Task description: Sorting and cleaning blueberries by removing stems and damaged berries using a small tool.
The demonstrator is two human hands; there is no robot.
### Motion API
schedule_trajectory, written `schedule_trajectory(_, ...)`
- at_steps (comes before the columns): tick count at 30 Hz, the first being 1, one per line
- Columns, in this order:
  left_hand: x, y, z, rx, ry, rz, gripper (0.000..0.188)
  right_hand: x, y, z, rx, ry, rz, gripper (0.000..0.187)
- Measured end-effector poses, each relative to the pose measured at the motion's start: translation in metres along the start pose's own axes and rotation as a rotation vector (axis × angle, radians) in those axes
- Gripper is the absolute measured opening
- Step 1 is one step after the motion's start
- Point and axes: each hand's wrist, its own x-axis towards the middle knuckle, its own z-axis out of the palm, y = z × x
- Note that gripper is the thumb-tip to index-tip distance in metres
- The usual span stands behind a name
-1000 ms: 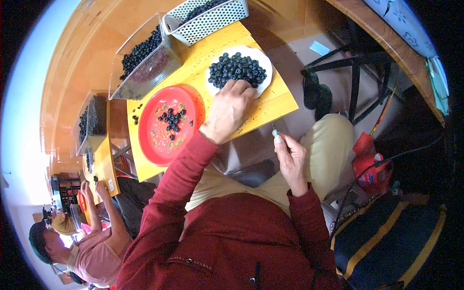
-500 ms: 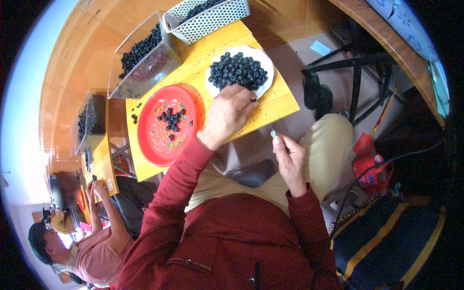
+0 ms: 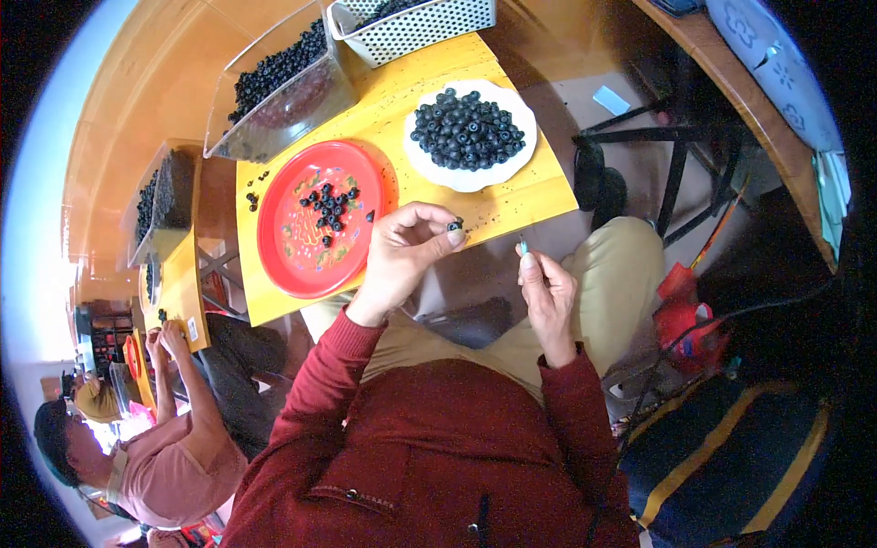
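Between the thumb and fingertips of my left hand (image 3: 399, 260) is a small black round piece (image 3: 455, 226) with a ring-like end, held over the near edge of the yellow tabletop (image 3: 548, 187). My right hand (image 3: 550, 306) pinches a slim tool (image 3: 524, 248) with a teal handle and thin tip, just right of that piece, not touching it. Beyond my hands, a white scalloped plate (image 3: 470, 182) carries a heap of similar black pieces. The red plate (image 3: 277, 215) on the left holds a smaller, scattered group of them.
A clear bin (image 3: 301, 100) full of black pieces and a white perforated basket (image 3: 420, 35) stand at the far side. Dark specks litter the tabletop. A co-worker (image 3: 174, 457) sits at another table on the left. A striped cloth (image 3: 722, 457) lies at the lower right.
My left hand has come back from the white plate toward me, now with a black piece in its fingertips. My right hand keeps the tool in nearly the same place.
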Motion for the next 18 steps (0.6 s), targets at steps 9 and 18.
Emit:
schedule_trajectory(9, -0.025, -0.001, -0.016, -0.215, 0.011, -0.068, 0.022, -0.004, 0.002, 0.016, -0.005, -0.001, -0.074, 0.029)
schedule_trajectory(18, -0.042, -0.009, -0.023, -0.285, -0.067, -0.08, 0.018, -0.023, -0.018, 0.038, -0.083, -0.039, -0.128, 0.028)
